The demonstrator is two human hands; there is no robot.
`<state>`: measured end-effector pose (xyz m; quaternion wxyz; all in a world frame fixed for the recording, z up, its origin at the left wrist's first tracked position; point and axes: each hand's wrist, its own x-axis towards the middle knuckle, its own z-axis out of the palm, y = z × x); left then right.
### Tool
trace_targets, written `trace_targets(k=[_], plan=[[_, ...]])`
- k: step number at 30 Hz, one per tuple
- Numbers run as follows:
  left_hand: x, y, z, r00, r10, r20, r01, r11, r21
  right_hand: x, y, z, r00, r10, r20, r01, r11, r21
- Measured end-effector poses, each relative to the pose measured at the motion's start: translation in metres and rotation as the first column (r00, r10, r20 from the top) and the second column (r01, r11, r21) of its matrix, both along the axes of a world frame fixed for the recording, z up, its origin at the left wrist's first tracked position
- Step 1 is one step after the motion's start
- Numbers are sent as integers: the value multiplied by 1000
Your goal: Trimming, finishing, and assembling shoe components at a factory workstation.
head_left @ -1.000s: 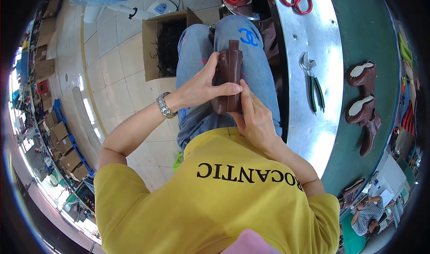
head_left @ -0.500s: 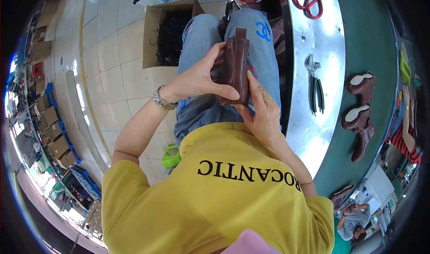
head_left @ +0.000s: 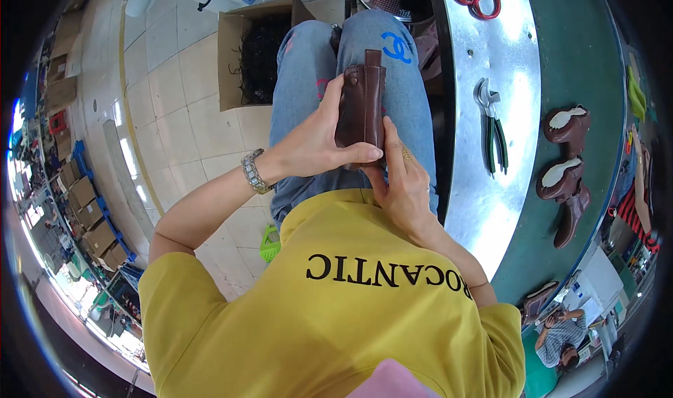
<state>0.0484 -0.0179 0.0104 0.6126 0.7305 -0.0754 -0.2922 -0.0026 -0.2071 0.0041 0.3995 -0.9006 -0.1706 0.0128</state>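
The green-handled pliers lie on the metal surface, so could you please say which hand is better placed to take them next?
Probably the right hand: it is nearer the pliers, while the left hand lies farther across. Both hold the brown piece.

Dark brown piece [head_left: 357, 110], yellow shirt [head_left: 336, 321], blue jeans [head_left: 405, 93]

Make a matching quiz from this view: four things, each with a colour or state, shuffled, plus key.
1. brown leather piece
2. pliers
3. cardboard box
4. scissors

A. red handles
B. holds a dark tangle
C. held by left hand and right hand
D. dark green handles

Pairs: 1-C, 2-D, 3-B, 4-A
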Motion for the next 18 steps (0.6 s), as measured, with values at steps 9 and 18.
trace_targets(k=[9,18], plan=[[-7,-6,-9,992,39,118,-46,998,53,-4,-1,0,998,-41,-41,40,999,-12],[-12,-9,3,987,135,91,-136,991,5,-3,3,8,999,-46,-25,44,997,-60]])
